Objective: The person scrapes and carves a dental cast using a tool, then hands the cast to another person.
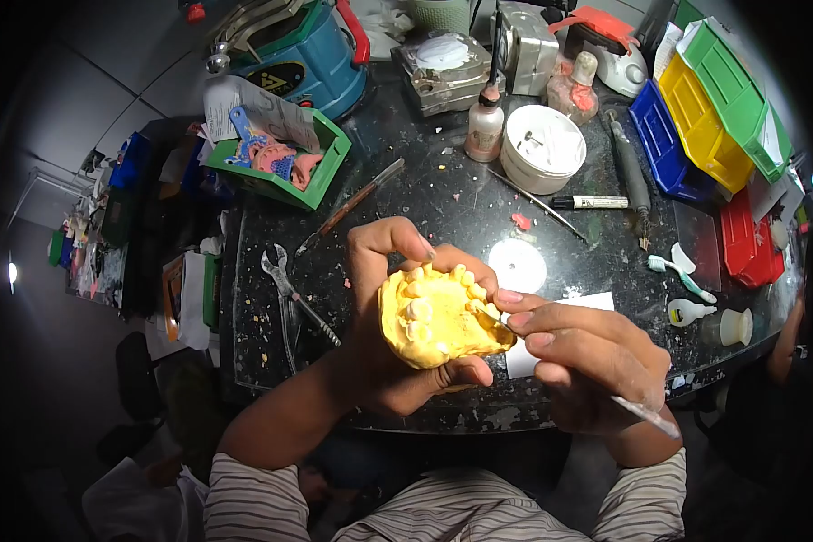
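My left hand (388,361) is closed around a yellow plaster dental cast (444,316), tilted so its row of teeth faces me. The thumb presses its near edge while the fingers curl behind the far side. From the right, my right hand (596,357) pinches a slim metal dental carving tool (646,417). Its handle sticks out below the palm, and the thin tip touches or nearly touches the teeth at the cast's right side. Whether the tip is in contact, I cannot tell. Under my hands a white paper sheet (596,303) is partly covered.
A green bin (334,149) with impression trays stands back left. Pliers (285,280) and a brown-handled knife (350,208) lie left. Behind are a white tub (544,149), a small bottle (485,126) and a marker (592,202). Coloured bins (705,108) and a toothbrush (682,275) are right.
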A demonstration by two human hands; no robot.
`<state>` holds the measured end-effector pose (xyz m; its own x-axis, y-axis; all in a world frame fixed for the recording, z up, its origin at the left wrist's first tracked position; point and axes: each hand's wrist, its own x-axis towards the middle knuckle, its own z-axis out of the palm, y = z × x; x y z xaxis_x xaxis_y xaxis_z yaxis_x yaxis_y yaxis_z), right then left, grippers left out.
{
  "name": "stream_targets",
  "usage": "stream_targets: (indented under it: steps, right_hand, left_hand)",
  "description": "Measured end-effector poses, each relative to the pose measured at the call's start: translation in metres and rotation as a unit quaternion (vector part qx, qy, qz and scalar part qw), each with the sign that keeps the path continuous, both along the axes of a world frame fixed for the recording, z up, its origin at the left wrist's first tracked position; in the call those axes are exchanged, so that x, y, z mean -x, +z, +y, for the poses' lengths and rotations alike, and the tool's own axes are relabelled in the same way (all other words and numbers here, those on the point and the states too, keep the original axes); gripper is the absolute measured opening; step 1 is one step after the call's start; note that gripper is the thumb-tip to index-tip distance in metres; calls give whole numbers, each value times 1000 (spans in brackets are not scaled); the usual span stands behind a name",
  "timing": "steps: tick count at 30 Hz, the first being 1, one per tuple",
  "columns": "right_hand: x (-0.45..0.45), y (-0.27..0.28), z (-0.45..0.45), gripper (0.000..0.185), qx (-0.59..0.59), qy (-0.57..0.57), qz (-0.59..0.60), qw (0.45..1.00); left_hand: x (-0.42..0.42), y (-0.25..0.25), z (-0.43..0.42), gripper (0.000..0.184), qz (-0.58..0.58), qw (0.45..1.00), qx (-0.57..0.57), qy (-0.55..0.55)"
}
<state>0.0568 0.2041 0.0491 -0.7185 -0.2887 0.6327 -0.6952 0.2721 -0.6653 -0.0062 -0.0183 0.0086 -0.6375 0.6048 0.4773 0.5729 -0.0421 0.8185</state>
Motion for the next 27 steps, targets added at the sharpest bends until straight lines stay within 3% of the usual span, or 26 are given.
stream_targets:
  steps: [1,7,10,14,19,21,22,24,27]
  right_hand:
    - [1,0,0,28,2,5,6,1000]
    - [2,2,4,27,-5,33,12,999]
    - [8,-3,5,22,46,5,-7,999]
    - [9,-4,6,20,63,-12,-13,998]
    - [5,-2,8,13,69,-15,-53,996]
    - [2,-4,5,13,86,-20,-59,994]
    - [2,-5,3,13,103,-26,-66,992]
    - [1,-5,0,14,85,-27,-61,994]
    - [2,-2,0,15,53,-25,-52,997]
  left_hand:
    - [0,-1,-1,88,26,999,32,5]
    - [-2,-11,7,88,-88,989,-113,-29]
    - [-9,3,13,89,-338,911,-228,-66]
    - [-1,3,4,76,-345,893,-226,-177]
    - [-4,4,12,89,-289,932,-199,-87]
    - [4,-6,10,89,-94,983,-146,-67]
    - [7,-9,10,89,-94,983,-145,-67]
    - [8,-13,13,87,17,987,-157,-15]
    - [6,-14,15,86,42,987,-155,3]
